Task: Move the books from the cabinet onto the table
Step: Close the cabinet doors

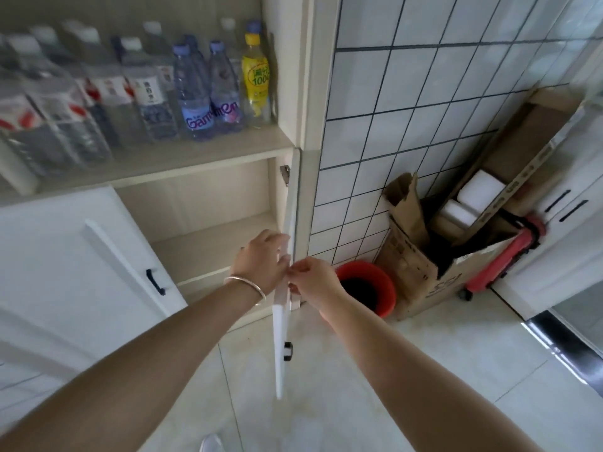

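Observation:
The cabinet (pixel 208 197) has its lower right compartment showing, with pale wooden shelves and no books visible in it. Its white right door (pixel 281 324) stands edge-on toward me with a black handle low on it. My left hand (pixel 261 259), a thin bangle on its wrist, rests with spread fingers against the door's inner side near the top edge. My right hand (pixel 313 282) pinches the same edge from the outer side. The left door (pixel 65 272) is swung out at the left. No table is in view.
Several water bottles (pixel 195 89) and a yellow drink bottle (pixel 256 76) fill the shelf above. A red bucket (pixel 367 287), an open cardboard box (pixel 421 256) and a red trolley (pixel 502 256) stand on the tiled floor right of the cabinet.

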